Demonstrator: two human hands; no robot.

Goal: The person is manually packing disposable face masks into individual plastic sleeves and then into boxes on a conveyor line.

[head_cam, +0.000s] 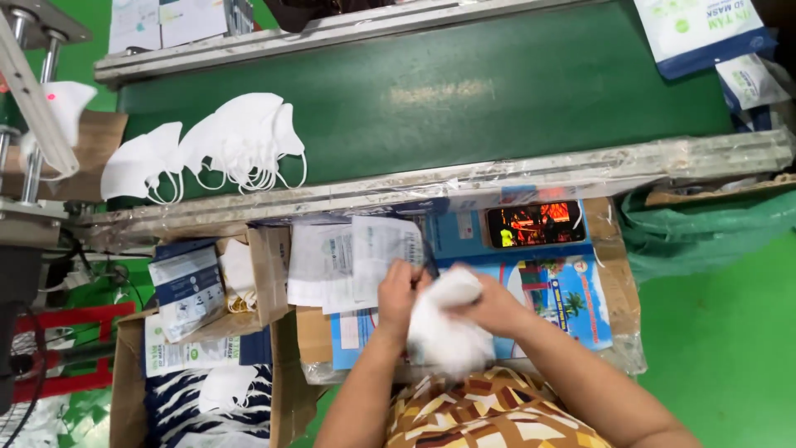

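Held thing: a soft white bundle of folded fabric face masks (448,328), caught between both hands, long axis running from upper right to lower left.
Left hand (398,294): grip closed on the bundle's upper left edge.
Right hand (496,307): grip closed on its upper right side, equally near.
Beyond the grip: flat clear printed pouches (352,257) on the cluttered worktop (572,307).

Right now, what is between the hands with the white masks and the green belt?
In the head view, clear flat packets and a phone with a lit screen lie between the hands' white masks and the green belt.
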